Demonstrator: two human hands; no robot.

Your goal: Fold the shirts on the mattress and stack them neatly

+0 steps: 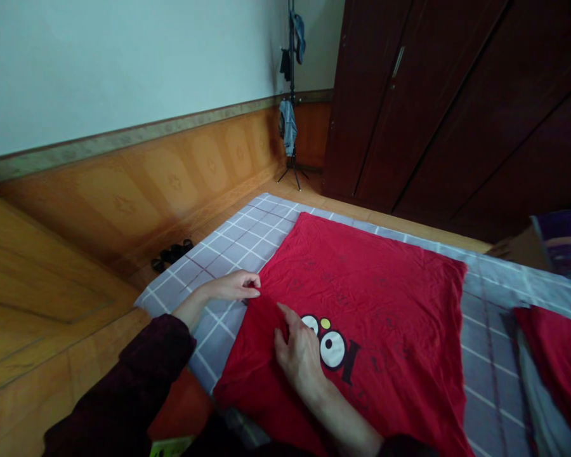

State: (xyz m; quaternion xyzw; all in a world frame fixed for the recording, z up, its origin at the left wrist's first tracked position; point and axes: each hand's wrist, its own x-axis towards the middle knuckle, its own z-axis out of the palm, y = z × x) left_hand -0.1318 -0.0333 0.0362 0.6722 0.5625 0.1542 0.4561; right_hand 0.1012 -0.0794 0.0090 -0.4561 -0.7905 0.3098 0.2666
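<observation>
A red cloth (385, 273) with black-ringed cartoon eyes and a yellow dot printed on it lies spread on the bed, slightly wrinkled. Its kind, garment or cover, I cannot tell for sure. At its left edge, my left hand (235, 285) is closed, thumb and forefinger pinching the fabric; a small dark spot shows just below the fingers. My right hand (301, 350) rests on the cloth beside the printed eyes, thumb and forefinger apart and the other fingers partly hidden.
The bed has a grey checked sheet (488, 330). Folded red and grey fabric (559, 368) lies at the right. Beyond stand a coat rack (292, 82) with clothes and a dark wardrobe (423, 114). Black shoes (172, 254) sit on the floor; a box (523, 247) is at far right.
</observation>
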